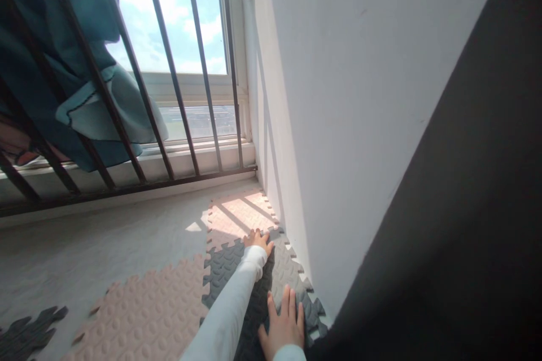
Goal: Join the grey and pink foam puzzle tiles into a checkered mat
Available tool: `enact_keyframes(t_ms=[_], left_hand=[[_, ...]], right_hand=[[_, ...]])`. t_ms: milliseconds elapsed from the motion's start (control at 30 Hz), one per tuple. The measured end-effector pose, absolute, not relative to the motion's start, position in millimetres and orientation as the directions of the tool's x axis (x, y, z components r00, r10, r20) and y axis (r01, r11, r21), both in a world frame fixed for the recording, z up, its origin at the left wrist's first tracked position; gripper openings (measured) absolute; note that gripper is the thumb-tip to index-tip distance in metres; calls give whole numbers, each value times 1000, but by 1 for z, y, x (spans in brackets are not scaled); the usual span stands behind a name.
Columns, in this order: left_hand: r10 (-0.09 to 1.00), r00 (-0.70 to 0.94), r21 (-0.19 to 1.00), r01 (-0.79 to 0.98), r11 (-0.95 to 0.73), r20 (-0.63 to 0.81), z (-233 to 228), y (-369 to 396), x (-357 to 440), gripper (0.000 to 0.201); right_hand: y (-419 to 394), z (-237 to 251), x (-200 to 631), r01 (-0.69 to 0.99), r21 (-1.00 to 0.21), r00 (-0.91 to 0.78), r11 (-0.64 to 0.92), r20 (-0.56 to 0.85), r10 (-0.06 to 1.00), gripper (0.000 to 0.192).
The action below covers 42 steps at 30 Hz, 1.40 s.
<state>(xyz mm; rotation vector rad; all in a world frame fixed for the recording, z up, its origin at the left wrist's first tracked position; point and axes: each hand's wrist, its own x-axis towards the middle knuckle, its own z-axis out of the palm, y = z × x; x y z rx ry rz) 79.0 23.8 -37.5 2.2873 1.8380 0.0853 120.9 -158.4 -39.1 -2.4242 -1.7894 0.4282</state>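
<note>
Both hands lay open and flat on the dark grey foam mat tile (237, 276) in the floor corner by the white wall (359, 96), left hand (259, 241) at its far edge, right hand (284, 327) nearer.

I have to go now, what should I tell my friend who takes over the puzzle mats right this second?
Left hand: flat on the far edge of the grey mat, where it meets the sunlit pink mat. Holds nothing.
Right hand: fingers spread, pressing the grey mat's near end beside the white wall.
Done: grey mat sits against the wall, with a pink mat to its left.
Left: another grey piece lies apart on the bare floor.
</note>
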Motion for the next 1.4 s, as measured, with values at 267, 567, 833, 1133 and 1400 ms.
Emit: enact_keyframes(t_ms=[267, 567, 833, 1133, 1400], left_hand=[[903, 423, 224, 890, -398, -76, -32, 26, 112, 47], [885, 429, 290, 883, -369, -180, -32, 24, 109, 61], [990, -110, 79, 990, 117, -88, -66, -10, -4, 69], [968, -40, 137, 988, 76, -249, -28, 0, -100, 58], [807, -543, -105, 839, 534, -232, -48, -144, -271, 72]], right_hand=[[-159, -43, 115, 924, -200, 319, -326, -68, 945, 65], [-158, -46, 117, 937, -172, 299, -303, -45, 953, 62], [-155, -48, 117, 953, -119, 274, -280, -64, 959, 58], [-150, -50, 120, 966, -32, 253, -257, -99, 962, 55], [-144, -47, 120, 970, 36, 241, -239, -121, 963, 54]])
